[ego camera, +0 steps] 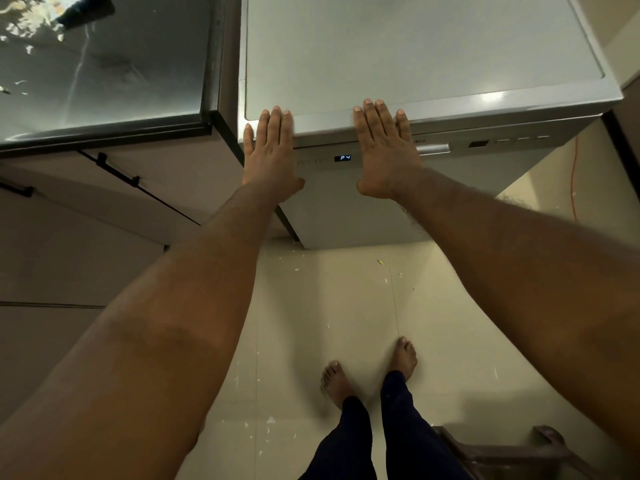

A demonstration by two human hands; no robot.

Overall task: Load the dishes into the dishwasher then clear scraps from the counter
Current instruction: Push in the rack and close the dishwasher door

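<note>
- Silver-grey dishwasher [415, 50] stands straight ahead of the person, just right of the desk [104, 81]. Its door looks shut, its top is pale and matte, and a small display [344, 157] on the front band reads P4.
- Left hand [272, 150] and right hand [384, 150] lie flat on the upper front of the door, one on each side of the display, fingertips reaching over the top edge. The right hand covers part of the handle [434, 148].
- Neither grip holds anything: fingers straight and close together, palms pressing.
- That top edge runs side to side under both hands, so a push goes straight away from the body.
- Loading looks finished to me, and the scraps come next.
- Pale scraps [17, 15] lie at the far end of the dark, glossy desk, left of and beyond the hands, with the left hand nearer.
- More crumbs [381, 263] dot the floor [311, 323] near the bare feet.
</note>
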